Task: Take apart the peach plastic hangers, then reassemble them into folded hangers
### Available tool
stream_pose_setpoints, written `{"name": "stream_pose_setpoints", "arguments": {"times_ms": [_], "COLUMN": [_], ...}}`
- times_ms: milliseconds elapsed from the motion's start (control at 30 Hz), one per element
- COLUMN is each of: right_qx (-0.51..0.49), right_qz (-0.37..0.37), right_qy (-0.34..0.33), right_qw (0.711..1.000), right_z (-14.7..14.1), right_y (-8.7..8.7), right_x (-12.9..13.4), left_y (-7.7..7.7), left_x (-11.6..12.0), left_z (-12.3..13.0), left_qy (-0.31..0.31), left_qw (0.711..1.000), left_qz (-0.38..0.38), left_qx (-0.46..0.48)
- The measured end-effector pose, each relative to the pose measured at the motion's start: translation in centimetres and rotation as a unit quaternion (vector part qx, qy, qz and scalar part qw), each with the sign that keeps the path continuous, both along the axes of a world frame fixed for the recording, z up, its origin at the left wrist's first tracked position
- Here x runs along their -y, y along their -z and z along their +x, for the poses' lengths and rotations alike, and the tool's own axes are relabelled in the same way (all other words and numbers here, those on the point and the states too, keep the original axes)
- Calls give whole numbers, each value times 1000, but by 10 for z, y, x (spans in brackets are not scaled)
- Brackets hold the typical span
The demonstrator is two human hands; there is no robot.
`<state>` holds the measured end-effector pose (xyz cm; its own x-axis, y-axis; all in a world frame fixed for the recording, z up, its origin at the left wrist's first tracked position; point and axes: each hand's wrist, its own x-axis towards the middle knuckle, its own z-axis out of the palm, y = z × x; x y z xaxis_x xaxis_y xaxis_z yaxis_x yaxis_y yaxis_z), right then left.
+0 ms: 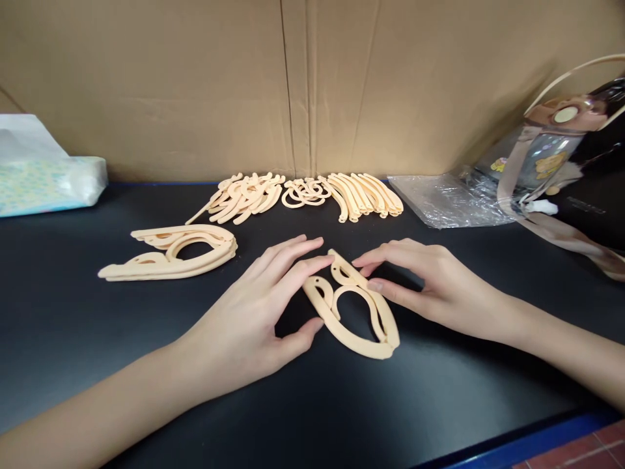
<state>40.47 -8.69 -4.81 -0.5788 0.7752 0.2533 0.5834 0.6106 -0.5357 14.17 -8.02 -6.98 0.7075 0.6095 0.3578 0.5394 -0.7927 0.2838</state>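
Observation:
A cream plastic folding hanger (347, 337) lies folded on the black table, its two arms and a curved hook piece forming a loop. My left hand (263, 299) is at its left side, fingers spread, with the thumb tip at the left arm and the fingertips near the upper ends. On the right side, my right hand (424, 283) rests its thumb and fingertips at the other arm, the fingers apart. Further left lies a stack of similar folded hangers (205, 264), touched by neither hand.
Along the back lie loose curved pieces (249, 197), hook pieces (306, 193) and arm pieces (364, 195). A tissue pack (53, 182) is at the left. Clear plastic wrap (439, 198), a strapped bottle (551, 150) and a black bag (598, 202) sit right. Cardboard (195, 85) stands behind.

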Motion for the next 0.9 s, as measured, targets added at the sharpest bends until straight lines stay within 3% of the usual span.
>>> {"name": "stream_pose_setpoints", "arguments": {"times_ms": [133,300,467,900], "right_qx": [-127,-301,-323,-326], "right_qz": [-191,-358,-436,-467], "right_qy": [-26,-12,-4,-11], "right_qw": [973,884,840,822], "right_z": [-3,-6,-11,-16], "right_y": [-2,-2,-2,-1], "right_x": [2,6,7,7], "left_y": [-1,-7,-11,-14], "left_x": [1,5,10,10], "left_z": [0,3,6,9], "left_qy": [19,40,4,-15], "left_qw": [1000,999,995,981], "left_qz": [10,29,101,188], "left_qx": [-11,-2,11,-50]}}
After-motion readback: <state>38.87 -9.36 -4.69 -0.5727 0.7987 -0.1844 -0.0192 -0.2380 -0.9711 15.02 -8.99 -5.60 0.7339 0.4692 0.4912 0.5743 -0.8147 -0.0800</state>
